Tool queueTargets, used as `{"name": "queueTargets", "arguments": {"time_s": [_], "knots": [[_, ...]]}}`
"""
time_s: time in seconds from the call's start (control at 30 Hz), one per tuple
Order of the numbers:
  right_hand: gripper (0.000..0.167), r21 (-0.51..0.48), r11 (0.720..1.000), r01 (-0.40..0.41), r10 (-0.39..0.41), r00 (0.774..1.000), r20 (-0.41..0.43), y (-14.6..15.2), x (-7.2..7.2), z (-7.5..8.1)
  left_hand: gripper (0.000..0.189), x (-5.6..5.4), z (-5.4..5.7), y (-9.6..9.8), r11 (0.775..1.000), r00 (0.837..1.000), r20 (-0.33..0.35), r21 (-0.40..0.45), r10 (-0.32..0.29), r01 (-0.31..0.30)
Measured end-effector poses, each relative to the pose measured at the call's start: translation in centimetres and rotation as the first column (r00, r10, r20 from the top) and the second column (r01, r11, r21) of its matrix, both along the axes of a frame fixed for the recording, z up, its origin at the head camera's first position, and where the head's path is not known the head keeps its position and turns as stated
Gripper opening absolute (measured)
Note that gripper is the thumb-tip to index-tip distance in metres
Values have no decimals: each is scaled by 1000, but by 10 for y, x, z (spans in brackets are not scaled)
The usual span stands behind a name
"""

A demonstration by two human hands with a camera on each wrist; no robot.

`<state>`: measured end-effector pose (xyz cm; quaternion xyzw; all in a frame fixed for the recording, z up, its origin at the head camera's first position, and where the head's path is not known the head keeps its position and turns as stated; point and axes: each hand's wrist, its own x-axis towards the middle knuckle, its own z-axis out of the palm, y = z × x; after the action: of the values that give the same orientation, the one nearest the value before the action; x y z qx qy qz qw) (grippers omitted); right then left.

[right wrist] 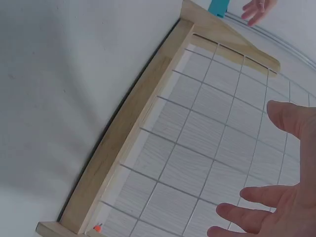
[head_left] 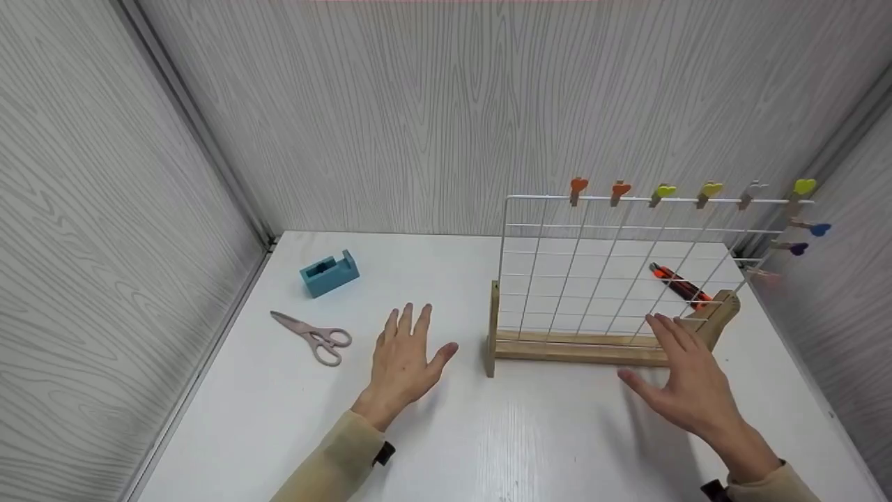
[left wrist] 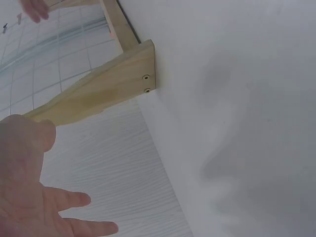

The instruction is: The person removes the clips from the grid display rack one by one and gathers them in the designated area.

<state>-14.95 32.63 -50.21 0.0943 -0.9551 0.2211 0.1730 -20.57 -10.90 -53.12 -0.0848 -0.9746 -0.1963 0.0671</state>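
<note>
The person wears long, plain sleeves of pale beige, the left sleeve (head_left: 331, 460) and the right sleeve (head_left: 777, 486) matching. A small, blocky black piece (head_left: 384, 453) sits at the left wrist, a similar dark piece (head_left: 716, 490) at the right; the left hand (head_left: 403, 362) and right hand (head_left: 697, 387) are bare.

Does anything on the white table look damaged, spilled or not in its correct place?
Nothing looks spilled or damaged. One small oddity: the teal, block-shaped tape dispenser near the far left corner of the white table appears empty; no tape roll shows.
</note>
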Motion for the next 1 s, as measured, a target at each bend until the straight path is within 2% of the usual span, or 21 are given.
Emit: {"name": "queueTargets", "arguments": {"time_s": [0.17,0.4,0.5,0.6,0.7,0.77,0.9,1.0], "knots": [[84,-53,997,52,-54,998,-35,19,3,11,82,-1,0,4,998,998,-63,56,-19,23],[71,-166,972,164,-179,981,-80,51,5,24,71,-4,3,14,982,996,-79,180,-44,57],[62,-222,945,241,-266,960,-90,63,5,26,66,-7,4,19,972,993,-105,224,-47,69],[54,-295,900,320,-354,933,-68,74,3,26,64,-9,5,24,962,991,-118,259,-58,87],[50,-364,857,366,-395,919,-7,85,1,24,60,-13,4,28,939,989,-121,324,-83,119],[52,-384,842,379,-394,918,42,92,-2,21,57,-15,4,30,911,986,-125,384,-109,149],[57,-408,852,327,-315,944,99,106,-7,13,50,-20,1,33,849,977,-141,487,-158,208],[58,-429,862,268,-243,963,114,114,-11,6,50,-24,-1,38,805,974,-134,547,-185,228]]}}
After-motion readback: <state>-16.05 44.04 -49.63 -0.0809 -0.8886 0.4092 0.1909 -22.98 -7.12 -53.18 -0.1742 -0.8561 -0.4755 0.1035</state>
